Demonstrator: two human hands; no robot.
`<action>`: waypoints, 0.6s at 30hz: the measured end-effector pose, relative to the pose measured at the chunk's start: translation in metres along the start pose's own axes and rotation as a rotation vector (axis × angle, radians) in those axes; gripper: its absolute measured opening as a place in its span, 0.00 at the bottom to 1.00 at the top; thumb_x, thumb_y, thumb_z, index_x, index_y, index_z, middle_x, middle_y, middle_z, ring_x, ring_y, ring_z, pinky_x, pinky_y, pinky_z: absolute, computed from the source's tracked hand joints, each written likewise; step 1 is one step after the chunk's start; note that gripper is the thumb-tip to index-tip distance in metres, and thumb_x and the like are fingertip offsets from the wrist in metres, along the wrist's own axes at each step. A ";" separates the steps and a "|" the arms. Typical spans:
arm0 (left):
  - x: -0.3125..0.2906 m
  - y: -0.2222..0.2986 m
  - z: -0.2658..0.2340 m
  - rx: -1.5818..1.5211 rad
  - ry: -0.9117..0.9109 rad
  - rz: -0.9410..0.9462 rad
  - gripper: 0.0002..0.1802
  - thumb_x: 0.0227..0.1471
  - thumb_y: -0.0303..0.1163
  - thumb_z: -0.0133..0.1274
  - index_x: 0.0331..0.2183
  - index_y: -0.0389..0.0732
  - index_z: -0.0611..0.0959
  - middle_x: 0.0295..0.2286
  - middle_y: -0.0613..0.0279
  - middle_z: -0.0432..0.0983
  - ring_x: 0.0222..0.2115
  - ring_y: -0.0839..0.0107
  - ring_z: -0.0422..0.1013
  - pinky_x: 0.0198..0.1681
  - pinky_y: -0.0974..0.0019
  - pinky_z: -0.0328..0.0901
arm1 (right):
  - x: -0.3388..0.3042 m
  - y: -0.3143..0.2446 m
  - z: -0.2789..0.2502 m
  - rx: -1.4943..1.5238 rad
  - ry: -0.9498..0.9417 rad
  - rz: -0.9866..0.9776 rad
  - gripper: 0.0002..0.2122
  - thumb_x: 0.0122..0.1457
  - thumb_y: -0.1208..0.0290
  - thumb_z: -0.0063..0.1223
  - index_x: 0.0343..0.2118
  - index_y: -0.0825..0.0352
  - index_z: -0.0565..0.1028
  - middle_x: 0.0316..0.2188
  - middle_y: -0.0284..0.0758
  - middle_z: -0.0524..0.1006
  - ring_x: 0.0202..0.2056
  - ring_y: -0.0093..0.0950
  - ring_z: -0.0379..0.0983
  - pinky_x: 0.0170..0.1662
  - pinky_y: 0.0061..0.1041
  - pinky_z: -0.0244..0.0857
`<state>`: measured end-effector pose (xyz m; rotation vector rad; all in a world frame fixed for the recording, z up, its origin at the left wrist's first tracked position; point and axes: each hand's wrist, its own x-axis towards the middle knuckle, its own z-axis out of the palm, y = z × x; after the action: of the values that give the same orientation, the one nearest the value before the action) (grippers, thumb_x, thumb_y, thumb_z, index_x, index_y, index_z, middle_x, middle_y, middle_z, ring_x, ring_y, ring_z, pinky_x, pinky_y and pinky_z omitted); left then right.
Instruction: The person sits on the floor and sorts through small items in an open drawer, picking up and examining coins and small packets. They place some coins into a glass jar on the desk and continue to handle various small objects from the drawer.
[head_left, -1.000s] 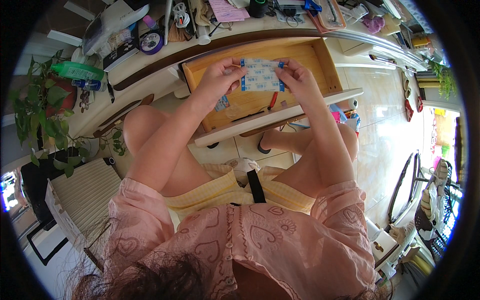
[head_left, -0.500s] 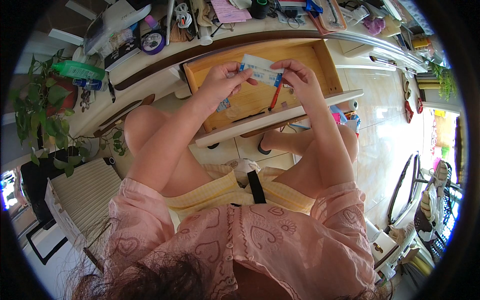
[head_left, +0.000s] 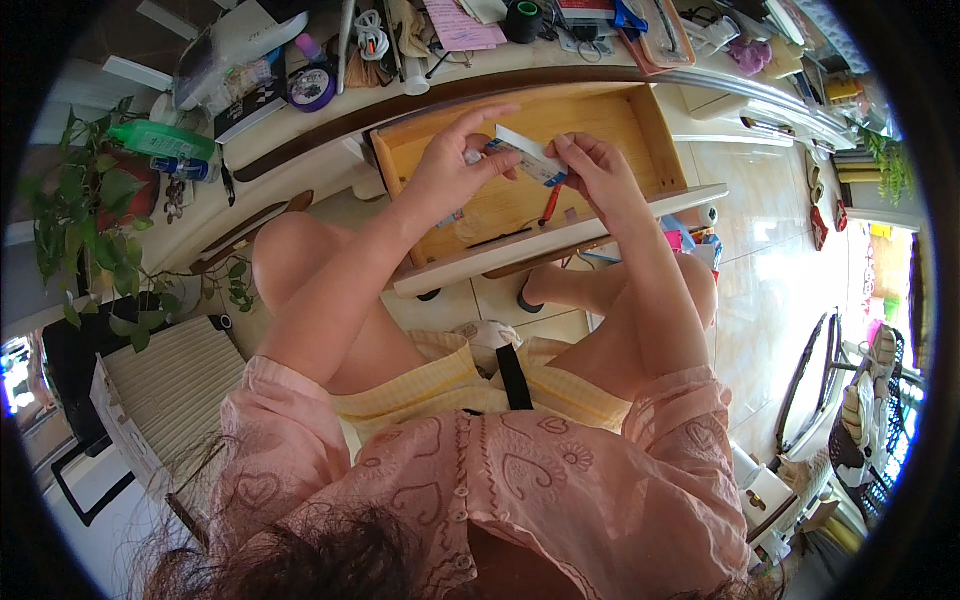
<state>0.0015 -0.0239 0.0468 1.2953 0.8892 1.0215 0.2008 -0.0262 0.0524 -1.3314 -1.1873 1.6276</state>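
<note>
Over an open wooden drawer (head_left: 600, 110) I hold a small flat white-and-blue packet (head_left: 530, 160) between both hands. The thumb of my left hand (head_left: 462, 165) presses the packet's left part, with fingers curled behind it and the index finger stretched out above. A small whitish, see-through bit (head_left: 473, 156) shows by those fingers; its kind is unclear. My right hand (head_left: 592, 170) pinches the packet's right end. Below the packet in the drawer lie a slim red tool (head_left: 550, 204) and a thin black stick (head_left: 500, 237).
The cluttered desktop behind holds a purple tape roll (head_left: 311, 88), a coiled white cable (head_left: 370, 38) and pink paper (head_left: 465, 28). At left are a green bottle (head_left: 160, 138) and a leafy plant (head_left: 95, 220). The drawer front (head_left: 580, 240) stands above my knees.
The packet has tilted, its right end now lower, and shows less of its face. My left index finger has lifted off and stretched out; my right hand has shifted slightly down.
</note>
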 end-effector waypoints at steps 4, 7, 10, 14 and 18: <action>0.001 -0.002 -0.005 0.138 -0.003 -0.067 0.07 0.47 0.30 0.53 0.30 0.37 0.78 0.21 0.68 0.74 0.21 0.83 0.67 0.25 0.78 0.60 | -0.002 -0.006 0.008 0.024 -0.005 -0.055 0.13 0.57 0.62 0.46 0.35 0.68 0.72 0.28 0.30 0.72 0.31 0.15 0.68 0.36 0.16 0.64; 0.001 -0.003 -0.011 0.183 0.074 -0.080 0.07 0.48 0.31 0.52 0.26 0.37 0.78 0.18 0.69 0.72 0.20 0.84 0.64 0.24 0.78 0.58 | -0.001 -0.007 0.013 -0.221 0.047 -0.209 0.12 0.56 0.66 0.47 0.33 0.72 0.73 0.26 0.31 0.74 0.28 0.16 0.69 0.33 0.15 0.64; 0.002 -0.004 -0.011 0.137 0.080 -0.052 0.09 0.49 0.33 0.51 0.24 0.38 0.78 0.17 0.71 0.72 0.19 0.86 0.61 0.22 0.78 0.56 | -0.001 -0.012 0.019 -0.284 0.124 -0.258 0.07 0.53 0.74 0.49 0.31 0.73 0.73 0.22 0.33 0.76 0.24 0.17 0.70 0.30 0.15 0.64; -0.006 0.014 -0.013 0.061 0.077 -0.149 0.11 0.50 0.35 0.50 0.24 0.38 0.78 0.19 0.72 0.72 0.17 0.88 0.57 0.20 0.80 0.53 | -0.001 -0.030 0.025 -0.411 0.223 -0.254 0.05 0.51 0.75 0.50 0.28 0.72 0.74 0.18 0.32 0.75 0.20 0.17 0.68 0.25 0.15 0.62; -0.009 0.025 -0.019 0.141 0.096 -0.077 0.13 0.49 0.36 0.51 0.21 0.36 0.77 0.16 0.68 0.72 0.18 0.85 0.62 0.20 0.77 0.57 | 0.001 -0.040 0.030 -0.490 0.299 -0.265 0.06 0.50 0.72 0.52 0.25 0.70 0.74 0.15 0.30 0.73 0.18 0.15 0.65 0.23 0.14 0.59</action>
<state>-0.0215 -0.0266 0.0697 1.3273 1.0926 0.9810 0.1702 -0.0185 0.0910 -1.5647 -1.5537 0.9420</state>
